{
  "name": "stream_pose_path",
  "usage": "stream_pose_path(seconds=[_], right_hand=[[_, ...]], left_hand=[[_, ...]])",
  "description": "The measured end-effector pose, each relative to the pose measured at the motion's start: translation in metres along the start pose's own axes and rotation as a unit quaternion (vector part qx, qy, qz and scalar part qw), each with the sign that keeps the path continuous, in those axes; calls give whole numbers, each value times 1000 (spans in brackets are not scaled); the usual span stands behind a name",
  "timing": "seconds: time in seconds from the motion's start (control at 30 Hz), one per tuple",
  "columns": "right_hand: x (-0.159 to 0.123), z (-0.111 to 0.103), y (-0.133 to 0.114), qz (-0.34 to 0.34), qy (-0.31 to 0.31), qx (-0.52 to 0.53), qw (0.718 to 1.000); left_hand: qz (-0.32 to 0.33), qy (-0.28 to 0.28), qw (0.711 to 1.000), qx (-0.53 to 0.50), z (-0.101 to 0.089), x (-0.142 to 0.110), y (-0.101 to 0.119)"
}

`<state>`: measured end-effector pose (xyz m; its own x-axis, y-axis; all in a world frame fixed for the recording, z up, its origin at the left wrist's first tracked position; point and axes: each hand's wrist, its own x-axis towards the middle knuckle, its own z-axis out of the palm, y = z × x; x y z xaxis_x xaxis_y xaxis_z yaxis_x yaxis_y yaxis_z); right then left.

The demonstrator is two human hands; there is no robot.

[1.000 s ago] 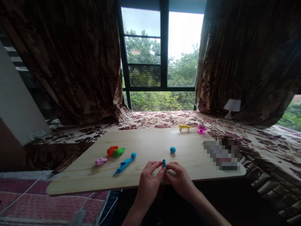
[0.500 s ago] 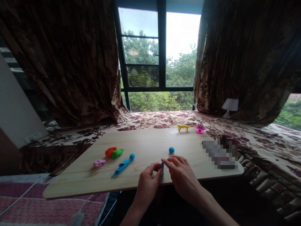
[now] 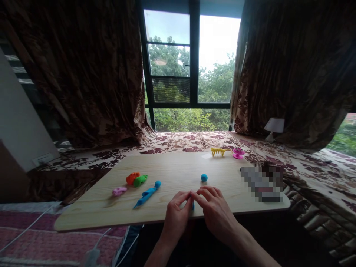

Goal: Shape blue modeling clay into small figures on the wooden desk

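Close to the table's front edge, my left hand (image 3: 178, 212) and my right hand (image 3: 213, 207) meet at the fingertips. Both pinch a small piece of blue modelling clay (image 3: 193, 206), mostly hidden by the fingers. Just beyond my right hand lies a blue clay ball (image 3: 204, 178). A long blue clay figure (image 3: 146, 196), pointed at one end with a ball at the other, rests left of my left hand. Orange (image 3: 132, 178), green (image 3: 140, 180) and pink (image 3: 119, 191) clay lumps lie farther left.
At the table's (image 3: 91, 211) far side stand a yellow clay animal (image 3: 218, 151) and a pink clay stand (image 3: 238, 153). A blurred-out object (image 3: 261, 183) lies at the right end. A white lamp (image 3: 274, 126) is on the flowered window seat (image 3: 178, 142).
My fingertips have drawn closer together over the blue clay, so less of it shows. The view has shifted slightly; the other things stay in place.
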<state>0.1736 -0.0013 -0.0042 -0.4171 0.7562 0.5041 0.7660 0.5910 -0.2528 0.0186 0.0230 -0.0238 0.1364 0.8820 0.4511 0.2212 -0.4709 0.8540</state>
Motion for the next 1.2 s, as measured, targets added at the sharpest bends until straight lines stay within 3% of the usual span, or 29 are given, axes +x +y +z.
stream_pose_path(seconds=[0.53, 0.8, 1.03, 1.2], right_hand=[[7, -8, 2, -1, -19, -26, 999], [2, 3, 2, 2, -35, -31, 999], [4, 2, 4, 12, -21, -3, 1000], [3, 1, 7, 23, 2, 73, 997]], left_hand=[[6, 1, 1000, -1, 0, -1, -1], [8, 8, 1000, 14, 1, -1, -2], [13, 2, 1000, 9, 0, -1, -2], [-8, 26, 1000, 12, -2, -3, -3]])
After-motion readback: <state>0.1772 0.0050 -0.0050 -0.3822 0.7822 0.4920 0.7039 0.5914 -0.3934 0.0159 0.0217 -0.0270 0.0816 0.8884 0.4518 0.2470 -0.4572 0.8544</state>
